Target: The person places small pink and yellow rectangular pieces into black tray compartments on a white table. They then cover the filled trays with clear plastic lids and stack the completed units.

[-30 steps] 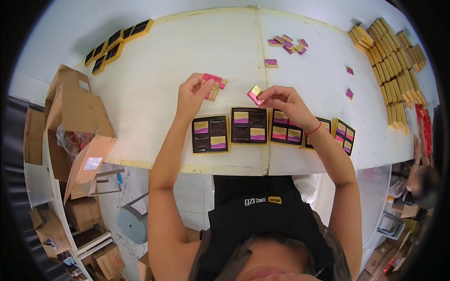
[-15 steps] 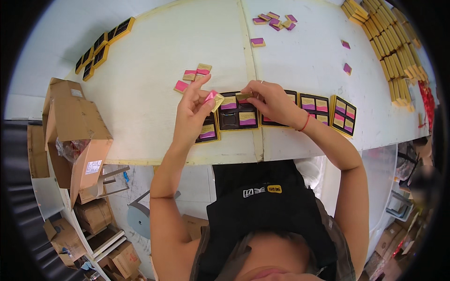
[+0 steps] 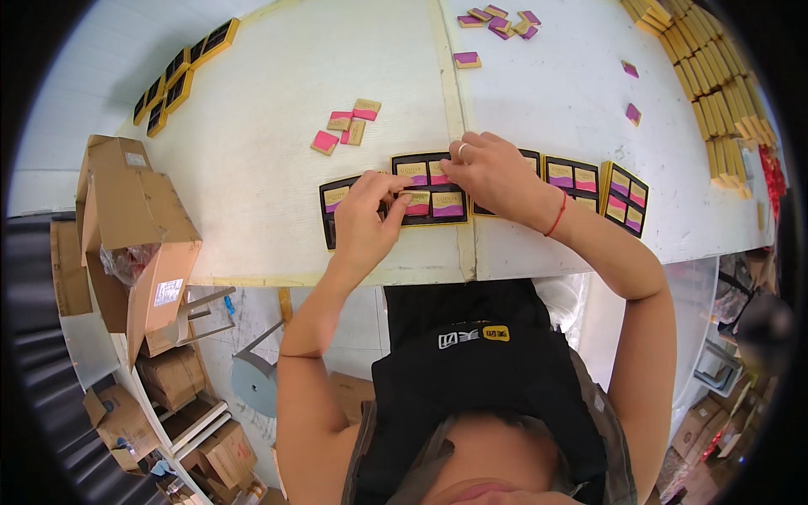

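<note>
In the middle of a row of black-and-gold boxes, one box (image 3: 427,189) holds small square wrapped chocolates, gold with pink or purple bands. My left hand (image 3: 369,217) pinches the edge of a pink-banded chocolate (image 3: 415,204) at its lower left compartment. The fingers of my right hand (image 3: 497,178) are bent closed over the upper right compartment, touching another pink-banded chocolate (image 3: 438,174). Beside them lies a purple-banded chocolate (image 3: 448,204) in the lower right compartment. My left hand partly covers the neighbouring box (image 3: 328,220), and my right hand hides much of the box on its side.
Several loose pink-banded chocolates (image 3: 340,121) lie beyond my left hand, and purple-banded ones (image 3: 498,23) farther off. Black-lined boxes (image 3: 178,89) stand at the far left, and stacked gold boxes (image 3: 711,84) at the far right. An open carton (image 3: 160,240) stands by the table's left edge.
My left hand has lowered its pink-banded chocolate from above into the lower left compartment. The chocolate under my right hand has gone from tilted to flat in the upper right compartment.
</note>
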A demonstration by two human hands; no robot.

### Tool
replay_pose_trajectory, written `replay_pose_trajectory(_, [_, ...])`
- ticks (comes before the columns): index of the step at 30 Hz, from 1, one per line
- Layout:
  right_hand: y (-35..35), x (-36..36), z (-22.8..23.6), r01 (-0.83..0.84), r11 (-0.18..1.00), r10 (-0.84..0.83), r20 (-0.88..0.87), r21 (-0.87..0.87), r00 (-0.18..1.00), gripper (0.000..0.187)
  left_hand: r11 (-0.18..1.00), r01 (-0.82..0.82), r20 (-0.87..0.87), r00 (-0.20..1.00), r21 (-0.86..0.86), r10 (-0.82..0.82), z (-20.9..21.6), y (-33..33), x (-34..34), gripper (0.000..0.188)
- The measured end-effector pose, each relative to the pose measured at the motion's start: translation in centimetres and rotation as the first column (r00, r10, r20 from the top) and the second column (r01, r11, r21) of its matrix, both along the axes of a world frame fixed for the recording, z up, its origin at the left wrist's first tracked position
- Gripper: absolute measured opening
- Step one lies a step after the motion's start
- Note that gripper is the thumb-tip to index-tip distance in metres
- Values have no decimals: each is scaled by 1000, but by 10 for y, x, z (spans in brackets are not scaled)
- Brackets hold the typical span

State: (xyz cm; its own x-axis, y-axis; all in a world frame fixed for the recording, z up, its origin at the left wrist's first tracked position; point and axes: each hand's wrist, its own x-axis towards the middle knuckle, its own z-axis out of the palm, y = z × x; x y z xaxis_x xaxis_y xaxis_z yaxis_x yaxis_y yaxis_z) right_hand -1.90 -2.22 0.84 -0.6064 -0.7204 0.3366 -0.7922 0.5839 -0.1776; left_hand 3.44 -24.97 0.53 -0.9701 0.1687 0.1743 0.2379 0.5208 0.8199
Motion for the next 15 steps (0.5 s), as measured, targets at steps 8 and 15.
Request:
replay_pose_trajectory(8, [-5,10,7,17,990,-9,-55,142,998,13,865,-79,-441,881,-495,-172,-4,4,22,26])
replay_pose_trajectory(15, [-45,-45,23,3,999,8,237,-46,972,19,907,-98,-424,901,-408,-93,-1,-39,-7,21])
